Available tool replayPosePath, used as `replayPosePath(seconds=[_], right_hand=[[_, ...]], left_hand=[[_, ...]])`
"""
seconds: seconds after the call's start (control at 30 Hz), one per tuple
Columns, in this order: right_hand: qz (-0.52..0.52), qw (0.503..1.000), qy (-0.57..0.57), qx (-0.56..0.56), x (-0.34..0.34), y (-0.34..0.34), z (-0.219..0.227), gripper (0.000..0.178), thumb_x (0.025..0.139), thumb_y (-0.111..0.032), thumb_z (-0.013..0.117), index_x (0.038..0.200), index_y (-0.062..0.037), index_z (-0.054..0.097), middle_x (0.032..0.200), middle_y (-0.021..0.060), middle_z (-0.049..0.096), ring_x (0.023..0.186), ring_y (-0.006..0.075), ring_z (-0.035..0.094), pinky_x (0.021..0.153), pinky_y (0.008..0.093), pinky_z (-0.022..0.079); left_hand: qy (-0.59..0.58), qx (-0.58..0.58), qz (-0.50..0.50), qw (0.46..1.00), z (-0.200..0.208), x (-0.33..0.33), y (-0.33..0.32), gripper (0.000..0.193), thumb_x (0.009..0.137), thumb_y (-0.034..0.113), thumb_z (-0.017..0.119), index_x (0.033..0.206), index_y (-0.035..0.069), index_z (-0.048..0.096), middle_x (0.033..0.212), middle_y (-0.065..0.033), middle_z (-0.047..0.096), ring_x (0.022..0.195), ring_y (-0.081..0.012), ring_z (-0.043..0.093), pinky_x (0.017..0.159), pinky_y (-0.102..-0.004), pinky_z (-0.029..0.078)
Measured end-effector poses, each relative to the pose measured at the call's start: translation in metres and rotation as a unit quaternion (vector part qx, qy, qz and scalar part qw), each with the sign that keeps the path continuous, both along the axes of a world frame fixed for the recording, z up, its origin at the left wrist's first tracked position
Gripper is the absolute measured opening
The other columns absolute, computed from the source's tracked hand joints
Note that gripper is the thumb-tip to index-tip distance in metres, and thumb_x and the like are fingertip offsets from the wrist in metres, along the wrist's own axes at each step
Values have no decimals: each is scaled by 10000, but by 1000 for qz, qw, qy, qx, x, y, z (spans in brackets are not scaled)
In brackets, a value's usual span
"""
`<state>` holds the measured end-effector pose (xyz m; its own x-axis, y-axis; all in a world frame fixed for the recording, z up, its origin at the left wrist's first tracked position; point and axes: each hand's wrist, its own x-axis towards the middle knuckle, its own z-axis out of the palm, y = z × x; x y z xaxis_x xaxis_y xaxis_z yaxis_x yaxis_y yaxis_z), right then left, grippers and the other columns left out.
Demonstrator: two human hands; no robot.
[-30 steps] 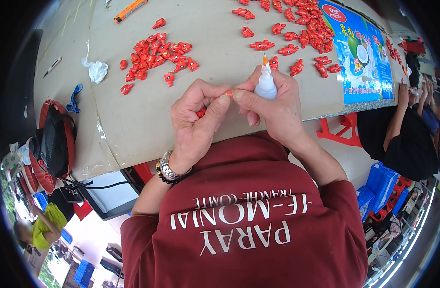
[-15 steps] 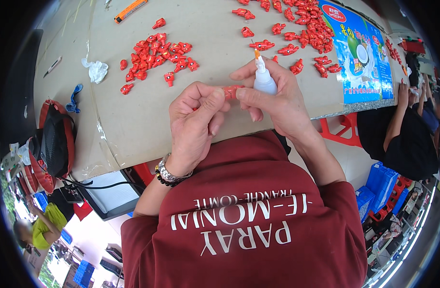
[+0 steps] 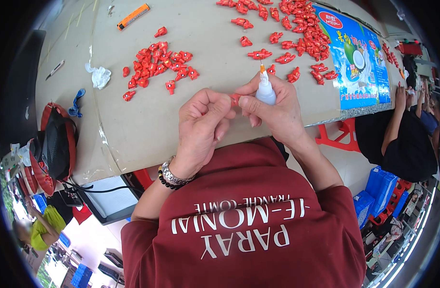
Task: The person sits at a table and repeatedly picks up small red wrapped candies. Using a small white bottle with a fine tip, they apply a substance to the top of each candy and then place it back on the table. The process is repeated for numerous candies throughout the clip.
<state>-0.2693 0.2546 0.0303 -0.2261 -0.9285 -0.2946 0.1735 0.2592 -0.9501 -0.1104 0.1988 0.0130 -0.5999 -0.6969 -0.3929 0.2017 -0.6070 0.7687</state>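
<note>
Red plastic piece (image 3: 235, 99): above the surface (image 3: 148, 129), apparently unfinished.
Left hand (image 3: 201, 117): pinching its left end.
Right hand (image 3: 280, 109): pinching its right end, cradling a needle-tipped bottle (image 3: 265, 93).
Left pile (image 3: 150, 62): shorter pieces, probably pending.
Far-right pile (image 3: 301, 24): longer pieces, perhaps done.

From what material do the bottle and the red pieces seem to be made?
The bottle: probably plastic, cloudy white, smooth, with a seemingly translucent wall. The red pieces: likely plastic, glossy, judging by small bright highlights; painted metal remains possible.
</note>
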Motion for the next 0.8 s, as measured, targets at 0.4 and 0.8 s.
replayPosePath(seconds=[0.4,0.8], right_hand=[[-143,982,101,-69,-34,16,5,232,835,-26,627,1062,20,613,675,33,584,491,67,496,430,193,362],[-143,984,82,-72,-38,19,5,221,836,-30,636,1048,26,612,685,42,596,513,67,512,441,193,373]], left_hand=[[-258,-551,-44,792,-10,-45,-25,125,845,130,625,880,32,554,603,-136,590,550,-292,598,495,-381,440],[-81,-160,-49,983,2,-33,-38,220,876,117,571,1070,16,548,822,-73,623,551,-142,483,409,-231,338]])
